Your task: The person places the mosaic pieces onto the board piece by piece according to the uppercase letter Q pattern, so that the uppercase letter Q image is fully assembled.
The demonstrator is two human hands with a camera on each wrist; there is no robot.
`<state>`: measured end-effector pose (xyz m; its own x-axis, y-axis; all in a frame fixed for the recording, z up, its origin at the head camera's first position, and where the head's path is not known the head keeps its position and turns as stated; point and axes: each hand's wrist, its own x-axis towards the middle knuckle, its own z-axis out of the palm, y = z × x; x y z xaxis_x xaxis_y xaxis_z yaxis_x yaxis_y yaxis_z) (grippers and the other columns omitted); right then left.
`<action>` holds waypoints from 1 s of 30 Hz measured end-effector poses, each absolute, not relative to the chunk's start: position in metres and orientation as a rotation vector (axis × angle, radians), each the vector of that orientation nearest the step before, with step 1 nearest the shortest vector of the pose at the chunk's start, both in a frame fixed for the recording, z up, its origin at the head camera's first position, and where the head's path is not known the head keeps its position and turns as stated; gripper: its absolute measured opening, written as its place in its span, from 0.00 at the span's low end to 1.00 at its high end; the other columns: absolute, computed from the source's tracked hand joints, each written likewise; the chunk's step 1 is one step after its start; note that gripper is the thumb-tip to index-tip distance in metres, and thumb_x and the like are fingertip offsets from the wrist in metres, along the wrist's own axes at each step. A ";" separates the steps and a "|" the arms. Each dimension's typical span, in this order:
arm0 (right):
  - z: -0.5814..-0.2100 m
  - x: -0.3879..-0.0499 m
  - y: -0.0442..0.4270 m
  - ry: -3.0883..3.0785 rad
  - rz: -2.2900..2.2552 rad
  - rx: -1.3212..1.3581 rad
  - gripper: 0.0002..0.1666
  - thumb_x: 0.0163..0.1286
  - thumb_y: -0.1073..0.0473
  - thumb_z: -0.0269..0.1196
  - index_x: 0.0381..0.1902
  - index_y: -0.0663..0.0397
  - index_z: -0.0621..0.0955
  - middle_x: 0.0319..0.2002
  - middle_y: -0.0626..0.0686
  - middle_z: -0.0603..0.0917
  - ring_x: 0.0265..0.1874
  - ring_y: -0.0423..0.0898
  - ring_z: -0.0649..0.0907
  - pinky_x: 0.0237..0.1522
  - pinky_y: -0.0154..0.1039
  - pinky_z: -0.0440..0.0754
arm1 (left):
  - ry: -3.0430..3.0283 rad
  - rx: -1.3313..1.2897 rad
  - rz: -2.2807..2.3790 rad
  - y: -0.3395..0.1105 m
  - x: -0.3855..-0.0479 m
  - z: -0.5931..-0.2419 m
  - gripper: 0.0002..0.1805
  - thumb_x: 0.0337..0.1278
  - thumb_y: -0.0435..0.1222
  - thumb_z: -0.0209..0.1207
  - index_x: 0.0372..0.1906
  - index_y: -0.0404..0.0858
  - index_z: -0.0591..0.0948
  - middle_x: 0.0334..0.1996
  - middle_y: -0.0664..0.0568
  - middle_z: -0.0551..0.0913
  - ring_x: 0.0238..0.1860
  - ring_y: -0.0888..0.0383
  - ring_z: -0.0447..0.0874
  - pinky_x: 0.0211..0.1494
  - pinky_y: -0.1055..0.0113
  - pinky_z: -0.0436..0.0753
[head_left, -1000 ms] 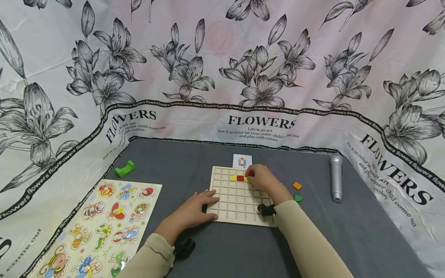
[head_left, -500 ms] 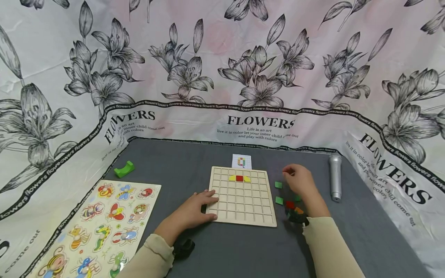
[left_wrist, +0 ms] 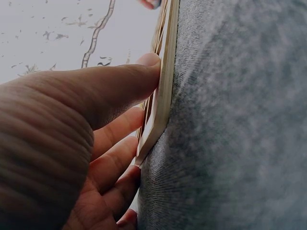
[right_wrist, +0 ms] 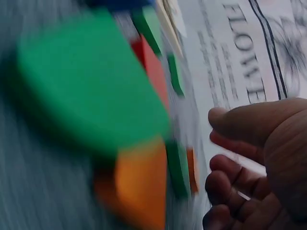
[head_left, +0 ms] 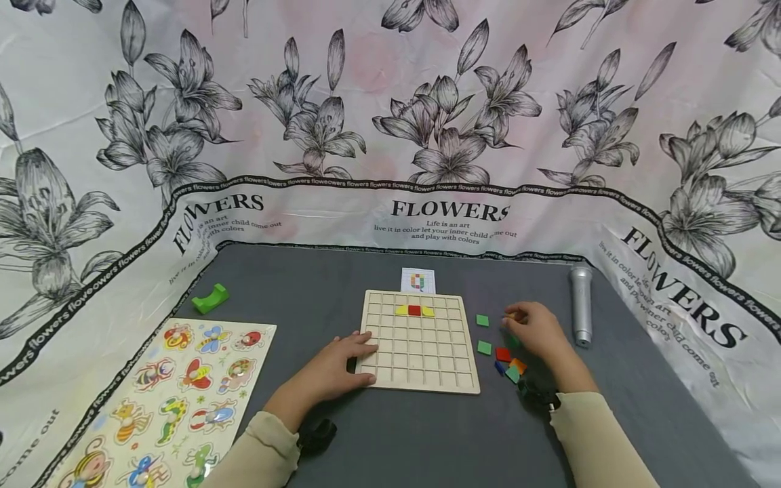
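Note:
My left hand [head_left: 335, 366] rests at the left side of a pale wooden grid board [head_left: 421, 352], fingers spread and nearly straight. In the left wrist view, its thumb [left_wrist: 129, 81] touches the board's edge. Two yellow pieces [head_left: 401, 310] flank a red square [head_left: 414, 310] in an upper row of the grid. To the right of the board, my right hand [head_left: 535, 331] is over the loose coloured pieces, its fingertips near an orange piece [head_left: 517, 316]. The right wrist view shows the thumb [right_wrist: 240, 120] and bent fingers apart, with nothing visibly held.
Green squares [head_left: 484, 348], a red square [head_left: 503, 354], a blue piece [head_left: 500, 368] and other pieces lie right of the board. Behind it is a small patterned card [head_left: 417, 280]. An insect puzzle board [head_left: 201, 386] and green block [head_left: 211, 298] lie left; a silver cylinder [head_left: 582, 305] lies right.
My right hand has left the yellow piece in the board's upper row and moved right, then slightly nearer, over the loose pieces. The left hand has stayed at the board's edge.

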<state>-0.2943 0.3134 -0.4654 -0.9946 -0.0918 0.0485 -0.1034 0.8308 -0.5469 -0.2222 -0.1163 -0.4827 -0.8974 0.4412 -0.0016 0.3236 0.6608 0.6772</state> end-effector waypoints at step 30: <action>-0.448 -0.314 0.202 -2.983 1.093 0.381 0.06 0.82 0.60 0.66 0.50 0.55 0.86 0.48 0.57 0.87 0.43 0.52 0.84 0.42 0.47 0.84 | 2.714 0.624 1.033 -0.116 -0.223 -0.482 0.34 0.68 0.42 0.74 0.75 0.39 0.81 0.83 0.43 0.70 0.86 0.39 0.62 0.90 0.34 0.53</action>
<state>-0.3136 0.2018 -0.4483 -0.9700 -0.2414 0.0275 -0.2020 0.7386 -0.6432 -0.2228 -0.1162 -0.4821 -0.8976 0.4407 -0.0107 0.3220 0.6721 0.6668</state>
